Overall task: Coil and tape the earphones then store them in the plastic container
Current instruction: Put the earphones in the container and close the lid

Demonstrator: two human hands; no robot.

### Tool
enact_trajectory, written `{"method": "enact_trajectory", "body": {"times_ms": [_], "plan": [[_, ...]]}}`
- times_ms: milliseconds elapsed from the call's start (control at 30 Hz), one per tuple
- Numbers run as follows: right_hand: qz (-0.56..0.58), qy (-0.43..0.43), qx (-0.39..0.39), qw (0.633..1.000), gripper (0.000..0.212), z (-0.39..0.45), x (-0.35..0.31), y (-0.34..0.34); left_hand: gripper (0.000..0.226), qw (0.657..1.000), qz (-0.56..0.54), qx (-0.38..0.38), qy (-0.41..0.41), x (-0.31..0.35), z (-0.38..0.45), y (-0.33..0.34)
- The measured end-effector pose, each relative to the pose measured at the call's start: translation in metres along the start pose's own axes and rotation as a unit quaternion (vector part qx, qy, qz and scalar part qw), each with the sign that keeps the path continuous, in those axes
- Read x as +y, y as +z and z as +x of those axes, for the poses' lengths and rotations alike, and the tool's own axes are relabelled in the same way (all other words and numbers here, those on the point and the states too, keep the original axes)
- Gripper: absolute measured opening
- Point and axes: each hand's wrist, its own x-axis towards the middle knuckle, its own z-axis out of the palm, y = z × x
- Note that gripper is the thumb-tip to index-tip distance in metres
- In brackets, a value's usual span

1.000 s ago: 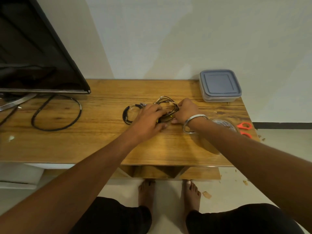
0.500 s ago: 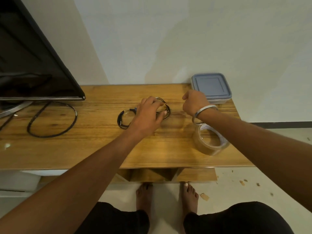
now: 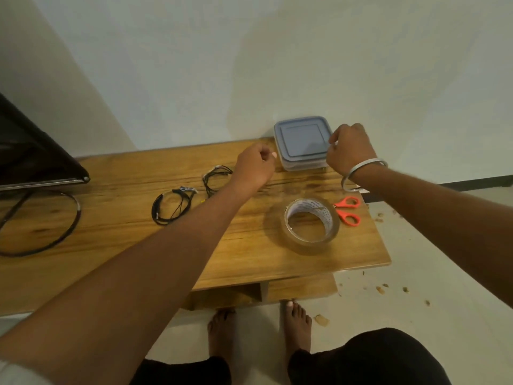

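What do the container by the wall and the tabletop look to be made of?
Container: apparently plastic, with a matte grey-blue lid over a cloudy translucent base. Tabletop: wood or wood-look laminate, with streaky brown grain and a soft sheen; the picture cannot settle which.

Coiled black earphones [image 3: 218, 180] lie left of lidded plastic container [image 3: 302, 143].

We find no text we can read. The tape roll [image 3: 311, 223] carries dark print inside its core, too blurred to make out.
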Motion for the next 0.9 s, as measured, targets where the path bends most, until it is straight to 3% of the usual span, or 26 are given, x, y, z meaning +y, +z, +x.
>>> {"method": "enact_trajectory", "body": {"times_ms": [133,300,500,667,767,900], "plan": [[0.013,0.060,-0.020,0.998,0.039,0.005,0.016,0.007,0.004,0.992,-0.077,-0.017,-0.097,0.000,0.013,0.018],[0.076,0.091,-0.048,0.992,0.036,0.007,0.019,0.018,0.034,0.967,-0.185,-0.036,-0.172,-0.002,0.018,0.032],[0.085,0.089,-0.053,0.991,0.037,0.001,0.007,0.019,0.010,0.947,-0.255,-0.013,-0.195,0.000,0.008,0.021],[0.066,0.061,-0.086,0.992,0.015,-0.012,-0.012,0.016,0.021,0.935,-0.274,0.000,-0.224,-0.010,-0.014,0.001],[0.027,0.050,-0.098,0.994,0.030,-0.028,-0.026,0.016,0.016,0.924,-0.297,0.009,-0.242,-0.020,-0.031,-0.011],[-0.041,0.036,-0.120,0.991,0.017,-0.048,-0.048,0.016,0.016,0.924,-0.296,0.016,-0.242,-0.033,-0.056,-0.025]]}}
